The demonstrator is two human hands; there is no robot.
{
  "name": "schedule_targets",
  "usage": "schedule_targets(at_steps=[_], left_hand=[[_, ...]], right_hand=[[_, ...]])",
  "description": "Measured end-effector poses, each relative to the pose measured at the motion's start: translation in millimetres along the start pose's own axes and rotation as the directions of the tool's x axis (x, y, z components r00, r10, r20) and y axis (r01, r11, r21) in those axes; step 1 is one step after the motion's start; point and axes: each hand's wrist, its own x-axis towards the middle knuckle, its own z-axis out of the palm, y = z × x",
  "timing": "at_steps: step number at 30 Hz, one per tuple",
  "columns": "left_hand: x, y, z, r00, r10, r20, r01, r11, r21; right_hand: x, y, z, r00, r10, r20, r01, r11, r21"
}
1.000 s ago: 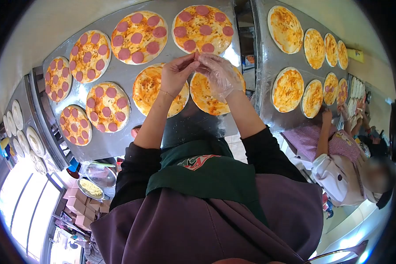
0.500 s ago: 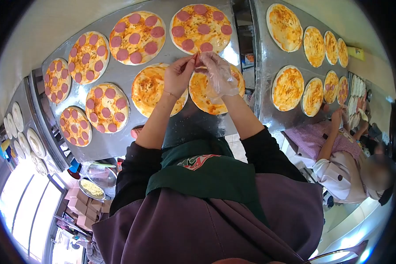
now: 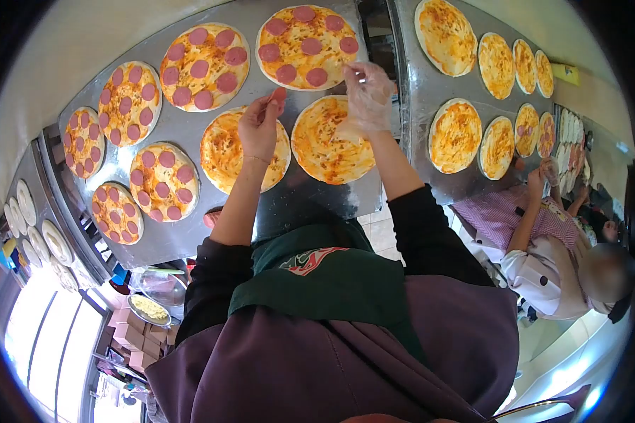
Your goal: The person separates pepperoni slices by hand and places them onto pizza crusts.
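My bare left hand is closed around a few pink sausage slices, above the gap between two sauced pizza bases. Below it lies the left base, without slices. My right hand, in a clear plastic glove, is at the lower right edge of a sausage-topped pizza. Its fingertips are pinched; whether a slice is between them cannot be made out. Just under that hand is the right base, spread with sauce and cheese and bearing no slices.
More sausage-topped pizzas lie left on the metal table. Past a gap, a second table carries sauced bases. A co-worker stands at the right. Plain dough rounds and a bowl of grated cheese are at the left.
My hands, together over the right base before, have moved apart. The right went right to the upper pizza's edge; the left went slightly left and down, still with slices. The view has shifted slightly.
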Motion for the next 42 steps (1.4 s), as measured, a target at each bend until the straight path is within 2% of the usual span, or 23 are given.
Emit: schedule_targets(at_steps=[1,3,4,6,7,9,13,15,16,18,19,20,23,24,26,29,31,33,34,38,40,41,42], left_hand=[[0,1,-2,1.000,0.003,0.000,-0.003,1.000,0.008],[-2,2,-5,1.000,0.005,0.000,-0.005,1.000,0.018],[-2,3,-5,1.000,0.019,0.002,-0.019,0.999,0.040],[-5,3,-7,1.000,0.031,0.002,-0.031,0.997,0.064],[-7,4,-7,1.000,0.019,0.000,-0.019,0.999,0.049],[-12,3,-9,1.000,0.003,-0.005,-0.003,1.000,0.031],[-21,-6,-24,0.999,0.029,-0.032,-0.024,0.987,0.156],[-27,-9,-35,0.998,0.052,-0.047,-0.040,0.972,0.234],[-31,-7,-40,0.994,0.025,-0.108,0.007,0.959,0.285],[-37,-8,-58,0.983,0.002,-0.186,0.062,0.939,0.338],[-39,-11,-68,0.977,0.110,-0.183,-0.023,0.906,0.422],[-41,-14,-78,0.961,0.216,-0.170,-0.105,0.859,0.502],[-54,-4,-96,0.950,0.197,-0.241,-0.020,0.812,0.584],[-58,-2,-101,0.949,0.195,-0.250,-0.012,0.810,0.587],[-64,2,-108,0.976,0.122,-0.183,0.025,0.763,0.646],[-76,3,-109,0.995,0.054,-0.090,0.027,0.698,0.716],[-77,-4,-111,0.994,-0.003,-0.106,0.074,0.731,0.678],[-77,-8,-114,0.921,0.373,0.113,-0.235,0.299,0.925],[-79,-4,-111,0.900,0.414,0.136,-0.254,0.245,0.936],[-78,5,-123,0.866,0.494,0.082,-0.232,0.251,0.940],[-85,4,-149,0.815,0.580,0.004,-0.296,0.410,0.863],[-96,3,-164,0.819,0.573,-0.009,-0.277,0.409,0.870],[-105,6,-176,0.857,0.487,-0.167,-0.161,0.561,0.812]], right_hand=[[6,3,1,1.000,0.000,-0.001,0.000,1.000,0.000],[15,10,3,0.975,-0.222,0.026,0.220,0.935,-0.279],[15,13,3,0.975,-0.223,0.025,0.221,0.935,-0.278],[8,21,5,0.934,-0.269,0.237,0.348,0.839,-0.418],[4,25,6,0.933,-0.270,0.238,0.349,0.840,-0.416],[-3,30,5,0.968,-0.167,0.186,0.219,0.928,-0.303],[-4,34,-3,0.961,-0.259,0.100,0.277,0.914,-0.296],[-4,31,-6,0.914,-0.335,0.230,0.399,0.846,-0.354],[-5,29,-8,0.912,-0.335,0.235,0.401,0.848,-0.347],[-8,25,-9,0.829,-0.321,0.458,0.522,0.737,-0.429],[-10,27,-8,0.825,-0.325,0.462,0.526,0.741,-0.418],[-11,31,-5,0.836,-0.311,0.453,0.508,0.750,-0.423],[-15,24,0,0.870,-0.295,0.396,0.446,0.813,-0.375],[-18,19,1,0.899,-0.307,0.313,0.407,0.849,-0.336],[-27,14,6,0.922,-0.328,0.206,0.372,0.898,-0.236],[-42,-15,6,0.910,-0.363,0.201,0.399,0.900,-0.178],[-51,-23,10,0.896,-0.392,0.211,0.427,0.890,-0.162],[-61,-33,15,0.881,-0.421,0.218,0.456,0.878,-0.146],[-65,-38,16,0.889,-0.402,0.221,0.434,0.892,-0.123],[-80,-58,21,0.878,-0.407,0.253,0.418,0.908,0.009],[-91,-73,23,0.866,-0.403,0.296,0.401,0.913,0.071],[-99,-80,26,0.856,-0.404,0.322,0.384,0.915,0.127],[-108,-86,31,0.851,-0.408,0.329,0.383,0.913,0.141]])
